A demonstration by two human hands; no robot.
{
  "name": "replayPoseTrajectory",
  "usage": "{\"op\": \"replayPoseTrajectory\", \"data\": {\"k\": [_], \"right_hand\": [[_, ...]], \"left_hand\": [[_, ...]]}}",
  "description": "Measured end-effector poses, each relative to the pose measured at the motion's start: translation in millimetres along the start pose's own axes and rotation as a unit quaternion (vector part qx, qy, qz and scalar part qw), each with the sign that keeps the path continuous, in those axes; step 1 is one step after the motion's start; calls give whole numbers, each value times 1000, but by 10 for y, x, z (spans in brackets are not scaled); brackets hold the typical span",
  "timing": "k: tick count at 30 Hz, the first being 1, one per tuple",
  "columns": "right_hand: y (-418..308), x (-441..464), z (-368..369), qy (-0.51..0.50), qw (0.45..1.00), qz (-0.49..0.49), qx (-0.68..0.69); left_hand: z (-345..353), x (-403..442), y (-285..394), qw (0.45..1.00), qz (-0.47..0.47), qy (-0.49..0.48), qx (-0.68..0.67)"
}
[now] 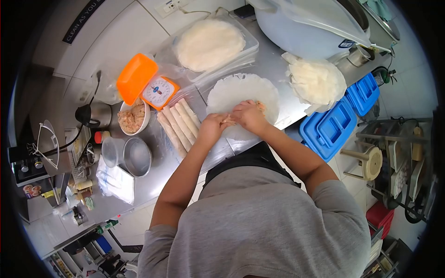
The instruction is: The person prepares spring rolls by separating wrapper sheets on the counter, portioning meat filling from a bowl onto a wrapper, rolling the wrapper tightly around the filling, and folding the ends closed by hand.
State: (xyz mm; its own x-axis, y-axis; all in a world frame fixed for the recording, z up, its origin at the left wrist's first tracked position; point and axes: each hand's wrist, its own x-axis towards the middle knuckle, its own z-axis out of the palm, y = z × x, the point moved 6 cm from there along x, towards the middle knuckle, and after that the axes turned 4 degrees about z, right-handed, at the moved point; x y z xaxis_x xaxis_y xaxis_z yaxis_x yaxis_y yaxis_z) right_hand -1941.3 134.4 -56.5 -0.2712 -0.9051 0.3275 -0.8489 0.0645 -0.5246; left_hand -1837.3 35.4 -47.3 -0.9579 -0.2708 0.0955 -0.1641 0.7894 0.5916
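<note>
Both hands worked close together over a round, pale wrapper (222, 97) that lay flat on the metal table (289, 109). The left hand (213, 127) had its fingers drawn in narrowly, pinching the near-left end of a line of pinkish filling (261, 106) on the wrapper. The right hand (250, 118) was bent over the middle of that line, fingers curled and touching it; its palm was hidden, so how tightly it gripped could not be told. The filling's far-right end showed past the right hand.

Left of the wrapper, pale rolls (181, 123) lay side by side on clear plastic. Beyond them stood an orange scale (158, 91), with a white bowl (147, 119) of similar filling just beside it. Farther off, a clear tub (252, 44) held a round pale stack (211, 45), and a loose pile of pale sheets (317, 81) sat to the right.
</note>
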Motion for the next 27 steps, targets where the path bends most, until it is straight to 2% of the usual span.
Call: {"op": "replayPoseTrajectory", "data": {"k": [1, 4, 10, 13, 16, 19, 25, 27], "right_hand": [[31, 0, -18, -15, 1000, 17, 13], [-127, -4, -111, 61, 998, 5, 22], [-115, 83, 108, -35, 999, 40, 6], [-149, 142, 153, -52, 998, 40, -9], [-86, 210, 204, -88, 996, 25, 8], [75, 103, -170, -1, 994, 56, 92], [358, -15, -202, -98, 994, 37, 43], [347, -5, -342, -57, 996, 6, 72]], "left_hand": [[-42, -4, 12, 1000, -13, 7, -13], [-69, -45, -26, 998, 30, 57, -5], [-74, 11, -185, 999, 6, -19, -36], [-111, 4, -82, 999, 12, 16, 31], [-45, 38, -108, 997, -67, -34, 18], [-128, -44, -53, 996, -55, 46, 52], [312, 165, 173, 989, 125, 53, 56], [294, 168, 192, 995, 63, 72, 19]]}}
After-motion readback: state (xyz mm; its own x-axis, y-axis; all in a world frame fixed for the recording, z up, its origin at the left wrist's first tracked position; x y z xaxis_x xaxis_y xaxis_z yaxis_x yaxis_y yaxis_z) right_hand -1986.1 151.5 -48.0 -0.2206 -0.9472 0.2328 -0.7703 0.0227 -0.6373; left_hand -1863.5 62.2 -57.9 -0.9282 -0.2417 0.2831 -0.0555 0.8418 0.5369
